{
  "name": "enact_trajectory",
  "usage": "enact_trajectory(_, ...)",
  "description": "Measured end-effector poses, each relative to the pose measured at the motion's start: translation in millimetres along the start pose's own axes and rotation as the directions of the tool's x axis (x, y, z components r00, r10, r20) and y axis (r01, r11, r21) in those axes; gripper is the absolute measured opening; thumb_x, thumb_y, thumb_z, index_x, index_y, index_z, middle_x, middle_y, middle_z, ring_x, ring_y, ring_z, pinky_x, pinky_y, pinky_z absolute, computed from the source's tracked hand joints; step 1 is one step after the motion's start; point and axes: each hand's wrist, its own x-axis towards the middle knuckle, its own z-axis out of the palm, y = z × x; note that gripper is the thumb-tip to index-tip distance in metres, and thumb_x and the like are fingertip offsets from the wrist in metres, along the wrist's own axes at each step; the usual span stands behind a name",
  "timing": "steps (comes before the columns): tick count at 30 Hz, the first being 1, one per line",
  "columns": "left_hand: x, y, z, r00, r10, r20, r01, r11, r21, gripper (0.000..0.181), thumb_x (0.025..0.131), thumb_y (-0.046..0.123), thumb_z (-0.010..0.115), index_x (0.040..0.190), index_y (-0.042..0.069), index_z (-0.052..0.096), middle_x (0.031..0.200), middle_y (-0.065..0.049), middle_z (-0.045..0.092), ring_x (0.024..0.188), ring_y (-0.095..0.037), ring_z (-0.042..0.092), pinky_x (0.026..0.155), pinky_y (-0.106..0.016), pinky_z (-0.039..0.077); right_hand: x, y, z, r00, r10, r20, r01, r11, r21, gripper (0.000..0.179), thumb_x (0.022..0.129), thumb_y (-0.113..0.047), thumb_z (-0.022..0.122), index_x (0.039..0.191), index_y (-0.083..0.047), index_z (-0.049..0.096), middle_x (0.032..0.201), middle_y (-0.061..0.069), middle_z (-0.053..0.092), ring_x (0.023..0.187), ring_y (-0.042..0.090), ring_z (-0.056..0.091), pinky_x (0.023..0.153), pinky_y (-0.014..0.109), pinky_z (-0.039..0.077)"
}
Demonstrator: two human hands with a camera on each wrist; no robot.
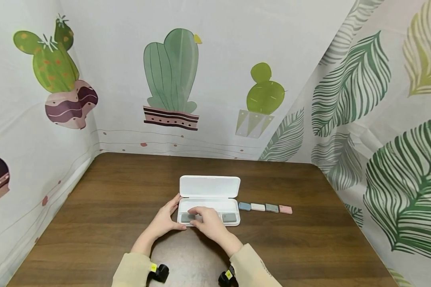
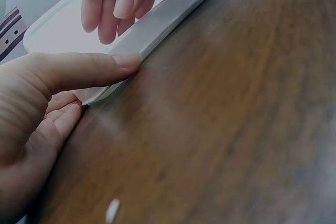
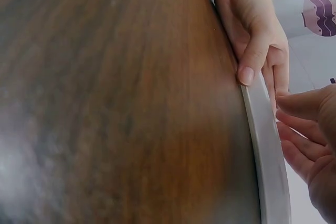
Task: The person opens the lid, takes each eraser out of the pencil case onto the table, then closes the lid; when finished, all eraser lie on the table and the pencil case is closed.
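Note:
A white hinged case (image 1: 209,203) lies on the table with its lid (image 1: 209,186) raised at the back. My left hand (image 1: 165,218) grips the left end of the case, thumb on its front edge and fingers round the left side. Over the left half of the case hovers my right hand (image 1: 209,224), thumb and forefinger apart beside a grey block (image 1: 186,217). Nothing shows between those fingertips in the left wrist view. A second grey block (image 1: 229,217) lies at the right end of the case. My right hand covers the middle of the case.
To the right of the case, a row of small blocks lies on the brown wooden table (image 1: 301,247): blue (image 1: 244,206), white (image 1: 258,207), grey-green (image 1: 271,208) and pink (image 1: 285,209). A printed cloth (image 1: 215,79) hangs behind the table.

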Motion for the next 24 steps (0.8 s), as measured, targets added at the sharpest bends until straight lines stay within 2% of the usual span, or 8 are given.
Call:
enact_trajectory(9,1.0,-0.8,1.0,1.0,0.025,-0.014,-0.025,1.0,-0.001,0.111,0.062,0.0,0.09,0.15,-0.011,0.023,0.151,-0.032,0.033,0.139,-0.046,0.035,0.115,-0.045,0.034,0.9,-4.8,-0.1,1.0,0.002,0.026,-0.001,1.0,-0.029,0.027,0.087,-0.012,0.072,0.113,-0.007,0.071,0.113,0.004,0.073,0.109,0.018,0.066,0.097,0.03,0.055)
enact_trajectory(10,1.0,-3.1,1.1,0.999,0.044,-0.017,-0.044,0.999,0.006,0.111,0.062,0.003,0.09,0.15,-0.011,0.023,0.151,-0.032,0.034,0.14,-0.038,0.038,0.115,-0.039,0.036,1.0,-4.9,0.1,1.0,-0.001,0.029,0.002,0.999,-0.034,0.027,0.087,-0.012,0.072,0.114,-0.007,0.071,0.113,0.004,0.073,0.109,0.018,0.066,0.097,0.03,0.055)
enact_trajectory(12,1.2,-3.4,0.9,0.999,0.049,-0.012,-0.049,0.999,0.004,0.111,0.063,0.003,0.09,0.15,-0.011,0.022,0.151,-0.033,0.033,0.141,-0.038,0.037,0.116,-0.039,0.036,1.6,-5.0,0.3,0.999,-0.005,0.035,0.006,0.999,-0.041,0.027,0.088,-0.012,0.071,0.114,-0.007,0.071,0.113,0.004,0.073,0.109,0.018,0.066,0.097,0.03,0.055)
enact_trajectory(16,1.2,-1.7,0.3,1.0,0.016,-0.002,-0.016,1.0,-0.008,0.112,0.064,0.003,0.09,0.151,-0.01,0.021,0.153,-0.032,0.03,0.142,-0.038,0.035,0.116,-0.041,0.035,3.2,-4.3,1.1,0.998,-0.004,0.06,0.007,0.999,-0.047,0.027,0.089,-0.012,0.069,0.116,-0.007,0.071,0.115,0.004,0.072,0.111,0.019,0.066,0.098,0.031,0.055)
enact_trajectory(17,1.3,0.8,0.0,1.0,-0.005,0.003,0.005,1.0,-0.011,0.112,0.064,0.001,0.089,0.151,-0.01,0.02,0.154,-0.031,0.029,0.141,-0.045,0.033,0.116,-0.047,0.032,3.6,-4.3,1.3,0.998,-0.001,0.066,0.004,0.999,-0.047,0.027,0.09,-0.013,0.069,0.116,-0.007,0.071,0.115,0.004,0.072,0.111,0.019,0.065,0.098,0.032,0.055)
enact_trajectory(24,1.4,1.7,-0.1,0.999,-0.032,-0.004,0.032,0.999,-0.008,0.114,0.062,-0.001,0.09,0.152,-0.009,0.021,0.154,-0.029,0.03,0.141,-0.042,0.033,0.116,-0.045,0.032,5.2,-4.8,3.0,0.997,-0.004,0.077,0.009,0.998,-0.065,0.025,0.09,-0.013,0.069,0.114,-0.007,0.072,0.112,0.003,0.073,0.106,0.017,0.066,0.093,0.029,0.056)
